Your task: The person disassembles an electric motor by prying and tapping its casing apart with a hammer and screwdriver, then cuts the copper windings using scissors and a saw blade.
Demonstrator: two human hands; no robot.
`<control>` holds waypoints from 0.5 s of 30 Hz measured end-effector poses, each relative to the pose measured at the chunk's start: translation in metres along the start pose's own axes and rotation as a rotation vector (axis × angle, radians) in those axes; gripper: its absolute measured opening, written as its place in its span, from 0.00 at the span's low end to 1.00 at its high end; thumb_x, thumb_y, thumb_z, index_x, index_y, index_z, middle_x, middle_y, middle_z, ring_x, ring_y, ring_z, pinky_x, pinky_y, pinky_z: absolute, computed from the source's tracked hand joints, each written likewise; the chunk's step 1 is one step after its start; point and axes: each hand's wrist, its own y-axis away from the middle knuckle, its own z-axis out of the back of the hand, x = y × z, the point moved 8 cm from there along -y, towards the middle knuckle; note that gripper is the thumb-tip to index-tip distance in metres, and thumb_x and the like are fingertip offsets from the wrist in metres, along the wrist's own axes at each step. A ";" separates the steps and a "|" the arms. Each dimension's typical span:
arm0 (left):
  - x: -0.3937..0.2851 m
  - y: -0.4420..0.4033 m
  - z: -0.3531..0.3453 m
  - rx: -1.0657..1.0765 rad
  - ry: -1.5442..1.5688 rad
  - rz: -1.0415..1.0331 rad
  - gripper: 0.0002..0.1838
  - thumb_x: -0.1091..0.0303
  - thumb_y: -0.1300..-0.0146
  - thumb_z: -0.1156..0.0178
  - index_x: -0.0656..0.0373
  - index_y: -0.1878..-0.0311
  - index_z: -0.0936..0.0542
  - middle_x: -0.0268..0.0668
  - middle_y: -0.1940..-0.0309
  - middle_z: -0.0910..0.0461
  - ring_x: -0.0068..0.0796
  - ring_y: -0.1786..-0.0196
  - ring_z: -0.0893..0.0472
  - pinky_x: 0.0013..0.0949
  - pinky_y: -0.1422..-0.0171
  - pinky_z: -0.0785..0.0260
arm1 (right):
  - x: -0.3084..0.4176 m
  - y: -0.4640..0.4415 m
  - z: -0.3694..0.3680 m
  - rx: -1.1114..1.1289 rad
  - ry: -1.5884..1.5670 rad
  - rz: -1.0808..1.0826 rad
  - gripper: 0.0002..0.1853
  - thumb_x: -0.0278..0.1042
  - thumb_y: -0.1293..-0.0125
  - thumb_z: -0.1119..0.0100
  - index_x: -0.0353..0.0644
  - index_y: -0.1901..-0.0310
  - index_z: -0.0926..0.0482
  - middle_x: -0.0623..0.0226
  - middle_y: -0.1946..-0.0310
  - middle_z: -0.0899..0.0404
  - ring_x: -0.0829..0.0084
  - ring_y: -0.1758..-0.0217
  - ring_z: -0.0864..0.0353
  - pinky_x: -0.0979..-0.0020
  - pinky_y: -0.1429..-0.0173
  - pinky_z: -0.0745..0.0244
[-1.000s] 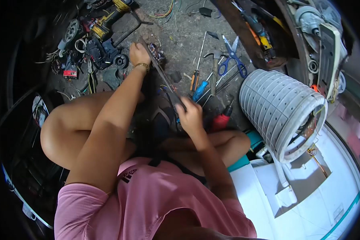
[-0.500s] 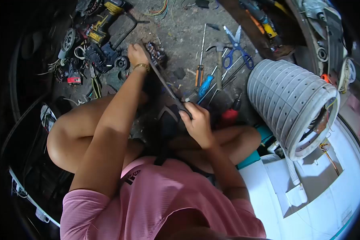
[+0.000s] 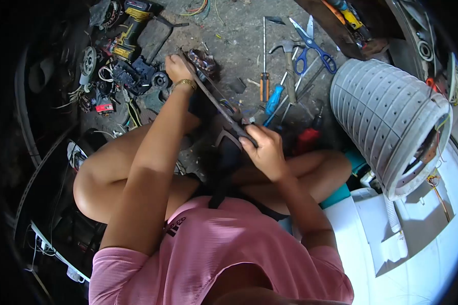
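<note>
A long, narrow dark metal bar [image 3: 213,100] runs slantwise between my hands; it may be a hacksaw's frame, but I cannot tell. My left hand [image 3: 178,69], with a gold band at the wrist, is closed at its far end. Around the near end my right hand [image 3: 265,151] is closed, thumb along the bar. Beside my left hand, under or next to the bar, lies a round part with copper-coloured windings [image 3: 204,62], partly hidden. A dark curved piece [image 3: 228,138] shows below my right hand's end; what it belongs to is unclear.
Right of the bar lie an orange-handled screwdriver [image 3: 264,86], a blue screwdriver [image 3: 275,99], a hammer [image 3: 290,71] and blue scissors [image 3: 310,46]. A grey perforated drum [image 3: 387,122] stands at right. A yellow drill [image 3: 130,33], pliers [image 3: 134,113] and motor parts [image 3: 130,73] lie at left.
The whole view has shifted slightly, so most things appear further right. Both hands keep their hold on the bar, with little change between them.
</note>
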 end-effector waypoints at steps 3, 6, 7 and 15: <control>0.004 -0.002 -0.005 0.002 -0.099 -0.053 0.17 0.63 0.37 0.58 0.69 0.65 0.26 0.60 0.65 0.23 0.63 0.59 0.26 0.52 0.51 0.37 | -0.022 -0.082 -0.059 -0.143 -0.007 0.116 0.13 0.43 0.41 0.35 0.43 0.60 0.19 0.52 0.71 0.19 0.48 0.69 0.20 0.55 0.67 0.25; 0.012 -0.008 -0.005 -0.011 -0.073 0.029 0.21 0.59 0.35 0.59 0.70 0.61 0.25 0.64 0.60 0.23 0.65 0.54 0.26 0.52 0.48 0.36 | -0.017 -0.126 -0.079 -0.108 -0.123 0.066 0.15 0.45 0.39 0.37 0.41 0.59 0.20 0.51 0.74 0.21 0.47 0.71 0.21 0.55 0.69 0.29; 0.007 -0.008 -0.003 0.026 -0.094 0.036 0.22 0.59 0.35 0.59 0.71 0.60 0.25 0.64 0.59 0.23 0.65 0.54 0.26 0.51 0.47 0.37 | -0.013 -0.114 -0.073 -0.087 -0.093 0.073 0.15 0.43 0.38 0.37 0.40 0.58 0.20 0.49 0.73 0.21 0.47 0.70 0.21 0.56 0.68 0.28; 0.005 -0.002 -0.002 -0.012 -0.042 0.018 0.21 0.62 0.37 0.58 0.73 0.60 0.25 0.64 0.58 0.23 0.63 0.52 0.27 0.50 0.44 0.38 | -0.014 -0.011 0.005 0.012 -0.080 -0.037 0.15 0.36 0.42 0.34 0.34 0.58 0.20 0.50 0.68 0.20 0.48 0.65 0.19 0.61 0.61 0.25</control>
